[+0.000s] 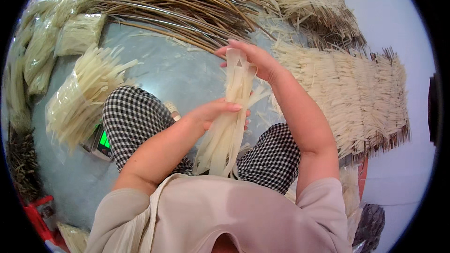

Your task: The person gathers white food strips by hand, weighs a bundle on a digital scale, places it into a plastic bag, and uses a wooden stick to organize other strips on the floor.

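My left hand (222, 112) grips a bundle of long, flat, pale cream strips (220, 145) around its middle, thumb across the front. The bundle stands over my lap between my checked-trousered knees, its lower ends fanning down toward my shirt. At its top end my right hand (253, 61) curves around the strips, fingers partly hidden behind them. A few looped and loose strips stick out to the right of the bundle.
Long brown sticks (178, 9) lie across the grey floor (75, 178). Woven mats of pale strips (351, 98) cover the right side. A plastic-wrapped bundle (79, 98) rests over a digital scale (98, 145) left of my knee, with more bagged bundles (79, 35) beyond.
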`<state>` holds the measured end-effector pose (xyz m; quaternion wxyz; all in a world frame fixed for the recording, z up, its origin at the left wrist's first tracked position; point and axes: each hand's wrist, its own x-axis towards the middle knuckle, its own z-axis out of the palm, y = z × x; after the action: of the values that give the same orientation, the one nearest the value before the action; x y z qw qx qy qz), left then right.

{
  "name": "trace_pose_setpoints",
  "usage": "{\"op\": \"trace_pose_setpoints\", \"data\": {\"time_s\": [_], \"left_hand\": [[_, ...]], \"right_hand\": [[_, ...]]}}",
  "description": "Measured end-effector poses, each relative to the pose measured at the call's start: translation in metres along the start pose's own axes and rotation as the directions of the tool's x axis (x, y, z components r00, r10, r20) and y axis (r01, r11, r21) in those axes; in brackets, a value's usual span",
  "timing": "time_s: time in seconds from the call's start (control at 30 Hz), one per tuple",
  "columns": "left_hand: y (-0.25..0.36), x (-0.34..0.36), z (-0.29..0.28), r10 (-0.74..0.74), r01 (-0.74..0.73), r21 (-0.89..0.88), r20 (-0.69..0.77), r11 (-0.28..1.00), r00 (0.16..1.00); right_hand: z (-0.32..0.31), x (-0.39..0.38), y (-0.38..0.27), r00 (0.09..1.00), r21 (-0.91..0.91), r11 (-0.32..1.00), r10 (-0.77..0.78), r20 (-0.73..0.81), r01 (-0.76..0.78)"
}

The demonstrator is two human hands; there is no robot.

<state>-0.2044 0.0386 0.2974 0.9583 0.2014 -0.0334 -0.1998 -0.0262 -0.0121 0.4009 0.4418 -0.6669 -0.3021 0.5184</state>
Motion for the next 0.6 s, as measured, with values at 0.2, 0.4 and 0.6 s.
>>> {"op": "trace_pose_setpoints", "data": {"time_s": [0.2,0.4,0.6], "left_hand": [[0.008,-0.006,-0.010,0.109,-0.108,-0.034,0.032,0.994,0.994],[0.009,-0.002,-0.005,0.112,-0.111,0.023,-0.012,0.993,0.994],[0.028,0.004,-0.029,0.235,-0.206,0.139,-0.240,0.969,0.942]], "right_hand": [[0.030,0.009,-0.030,0.961,-0.205,0.963,-0.214,-0.176,0.177],[0.031,0.002,-0.040,0.999,-0.582,0.812,-0.012,0.047,0.037],[0.008,-0.018,-0.027,0.814,-0.447,0.870,-0.409,-0.412,0.211]]}}
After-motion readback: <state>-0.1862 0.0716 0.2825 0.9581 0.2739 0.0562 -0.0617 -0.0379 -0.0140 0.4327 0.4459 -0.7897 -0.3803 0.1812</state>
